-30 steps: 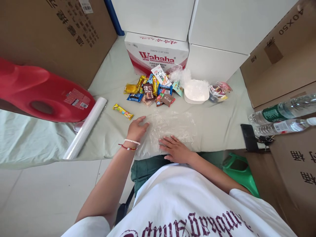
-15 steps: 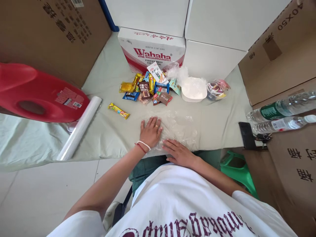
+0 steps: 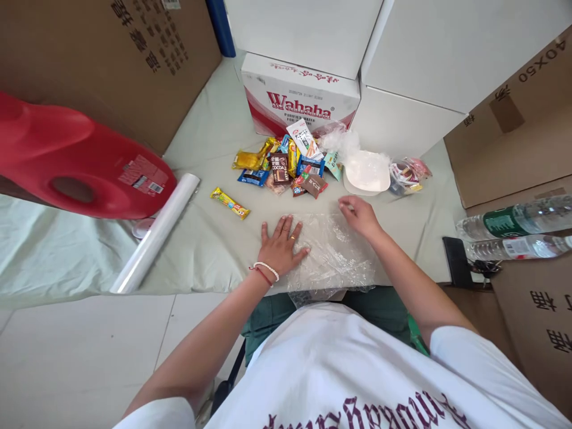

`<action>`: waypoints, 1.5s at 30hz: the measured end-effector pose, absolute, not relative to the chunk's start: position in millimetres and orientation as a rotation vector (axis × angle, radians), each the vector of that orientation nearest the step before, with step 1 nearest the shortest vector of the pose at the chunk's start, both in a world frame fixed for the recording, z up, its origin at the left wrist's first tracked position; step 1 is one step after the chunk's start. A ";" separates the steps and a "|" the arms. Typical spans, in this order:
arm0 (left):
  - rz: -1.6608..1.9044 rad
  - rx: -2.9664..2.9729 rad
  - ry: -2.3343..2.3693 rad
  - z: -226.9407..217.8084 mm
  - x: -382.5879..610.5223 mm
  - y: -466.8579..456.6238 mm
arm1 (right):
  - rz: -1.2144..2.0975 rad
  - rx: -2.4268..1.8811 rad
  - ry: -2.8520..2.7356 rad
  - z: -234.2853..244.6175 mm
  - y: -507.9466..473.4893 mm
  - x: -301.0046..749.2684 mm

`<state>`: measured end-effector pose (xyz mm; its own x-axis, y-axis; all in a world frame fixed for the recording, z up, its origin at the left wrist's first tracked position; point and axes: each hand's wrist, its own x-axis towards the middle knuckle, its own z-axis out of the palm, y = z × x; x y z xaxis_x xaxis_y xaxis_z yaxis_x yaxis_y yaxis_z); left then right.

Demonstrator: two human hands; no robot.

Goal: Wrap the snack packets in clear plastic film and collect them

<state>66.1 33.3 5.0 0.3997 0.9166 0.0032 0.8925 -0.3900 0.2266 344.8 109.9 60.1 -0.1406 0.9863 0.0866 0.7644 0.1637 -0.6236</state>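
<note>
Clear plastic film (image 3: 330, 256), crinkled, glossy, lies at table's (image 3: 424, 214) six o'clock, near edge overhanging. Left hand (image 3: 279, 250) palm-down at film's ten o'clock, fingers spread, thumb on film. Right hand (image 3: 358, 217) at one o'clock, fingers curled together; can't tell if pinching it. White bowl (image 3: 366, 173) beyond, contents unclear; clear bag (image 3: 406, 177) beside holds colourful packets.
</note>
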 end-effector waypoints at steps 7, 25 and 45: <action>0.156 2.450 1.601 6.8 63.8 34.6 | 0.514 -1.935 -1.938 42.5 206.8 284.1; 0.197 2.454 1.572 7.6 60.9 69.4 | 0.503 -1.259 -2.776 51.4 23.2 339.2; 0.092 2.550 1.464 7.9 36.8 15.4 | 0.383 -1.321 -2.541 31.5 4.1 355.4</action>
<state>36.8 15.4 7.9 0.5078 0.8603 -0.0450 0.8479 -0.4899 0.2025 355.4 4.1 31.5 -0.5571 0.8244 0.0998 0.7584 0.5540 -0.3435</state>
